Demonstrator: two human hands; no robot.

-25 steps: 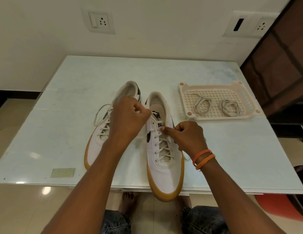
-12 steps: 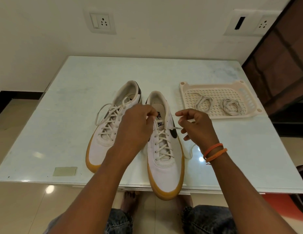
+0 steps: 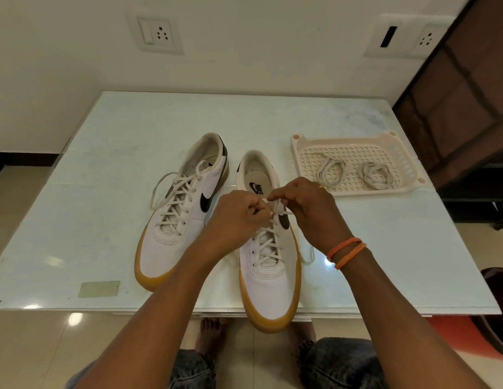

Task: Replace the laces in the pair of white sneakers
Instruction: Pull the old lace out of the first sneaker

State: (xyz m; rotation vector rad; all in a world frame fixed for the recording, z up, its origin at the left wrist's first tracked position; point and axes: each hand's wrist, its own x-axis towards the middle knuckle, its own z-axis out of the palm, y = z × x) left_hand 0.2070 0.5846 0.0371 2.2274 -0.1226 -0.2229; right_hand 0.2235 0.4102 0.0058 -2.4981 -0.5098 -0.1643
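**A:** What colours are the sneakers?

**B:** The left sneaker (image 3: 179, 220) and right sneaker (image 3: 268, 265) are white with tan-yellow soles, black swoosh marks and off-white laces (image 3: 265, 245).

**A:** And around them?

**B:** A pale blue-white table (image 3: 132, 141), a cream grid-patterned tray (image 3: 354, 155) holding grey-white laces, and orange wristbands (image 3: 346, 251).

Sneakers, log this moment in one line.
left hand: pinches lace | right hand: pinches lace | right sneaker: laced | tray: two coils
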